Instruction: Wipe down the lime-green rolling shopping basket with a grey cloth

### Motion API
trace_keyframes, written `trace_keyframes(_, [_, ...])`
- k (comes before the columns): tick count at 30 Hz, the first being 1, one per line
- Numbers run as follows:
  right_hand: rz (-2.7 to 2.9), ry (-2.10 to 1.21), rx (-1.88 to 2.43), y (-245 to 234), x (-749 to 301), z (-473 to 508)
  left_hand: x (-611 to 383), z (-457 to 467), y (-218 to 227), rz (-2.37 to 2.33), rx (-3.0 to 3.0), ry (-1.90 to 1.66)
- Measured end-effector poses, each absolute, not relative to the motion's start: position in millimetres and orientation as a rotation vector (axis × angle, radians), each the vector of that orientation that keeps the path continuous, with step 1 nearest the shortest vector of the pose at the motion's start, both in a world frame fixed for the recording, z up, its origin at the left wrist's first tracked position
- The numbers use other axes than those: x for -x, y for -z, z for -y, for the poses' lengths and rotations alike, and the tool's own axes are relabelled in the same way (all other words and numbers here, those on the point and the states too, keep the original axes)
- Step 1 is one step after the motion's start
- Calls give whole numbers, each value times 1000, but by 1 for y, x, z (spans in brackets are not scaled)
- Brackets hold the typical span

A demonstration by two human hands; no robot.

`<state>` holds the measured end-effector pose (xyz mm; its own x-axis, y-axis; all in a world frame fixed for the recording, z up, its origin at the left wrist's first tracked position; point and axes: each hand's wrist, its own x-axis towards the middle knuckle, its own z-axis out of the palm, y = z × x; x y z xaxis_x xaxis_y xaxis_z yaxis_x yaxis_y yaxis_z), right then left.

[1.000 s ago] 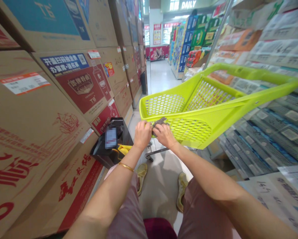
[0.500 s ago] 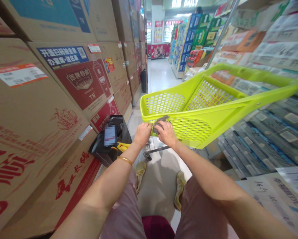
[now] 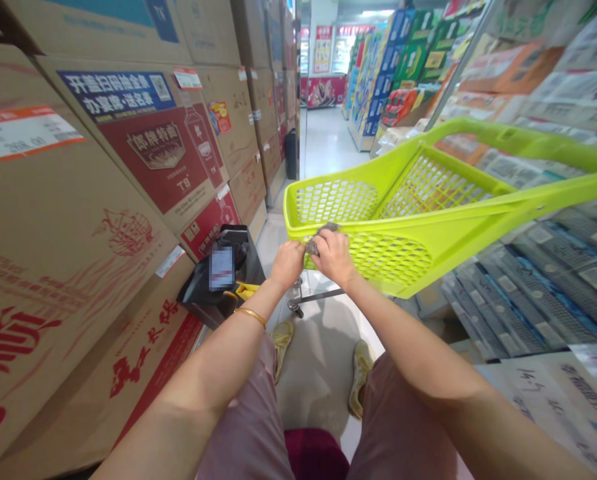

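Note:
A lime-green plastic shopping cart basket (image 3: pixel 428 220) stands tilted in front of me in a shop aisle. Both my hands are at its near rim. My left hand (image 3: pixel 287 262) is closed on the rim's left part, a gold bangle on that wrist. My right hand (image 3: pixel 334 255) is closed over a small dark grey cloth (image 3: pixel 320 235) pressed against the rim, right beside my left hand. Most of the cloth is hidden under my fingers.
Stacked cardboard cartons (image 3: pixel 128 173) wall the left side. A black bag with a yellow part (image 3: pixel 223 277) lies on the floor by them. Packaged goods fill shelves (image 3: pixel 538 280) on the right. The cart's metal frame and wheel (image 3: pixel 298 303) stand above my feet.
Both hands and the cloth have shifted slightly up and right along the rim. The view has tipped a little downward, and the cloth is more covered by my right hand.

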<state>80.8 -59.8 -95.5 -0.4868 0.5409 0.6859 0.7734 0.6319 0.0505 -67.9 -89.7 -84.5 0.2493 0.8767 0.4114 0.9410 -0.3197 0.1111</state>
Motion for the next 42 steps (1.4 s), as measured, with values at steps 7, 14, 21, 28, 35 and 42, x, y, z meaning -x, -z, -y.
trace_keyframes(7, [2476,486,1038,131,-78,69,58,91,86,1828,2279,608])
trace_keyframes(14, [2445,480,1014,122,-76,67,61,92,86,1796,2298,644])
trace_keyframes(21, [2191,482,982,88,-76,57,61,89,86,1768,2349,703])
trace_keyframes(28, [2261,497,981,116,-86,55,61,91,82,1761,2397,643])
trace_keyframes(35, [2299,547,1019,135,-89,54,62,90,83,1713,2354,642])
trace_keyframes(42, [2587,515,964,150,-95,69,58,92,85,1755,2292,520])
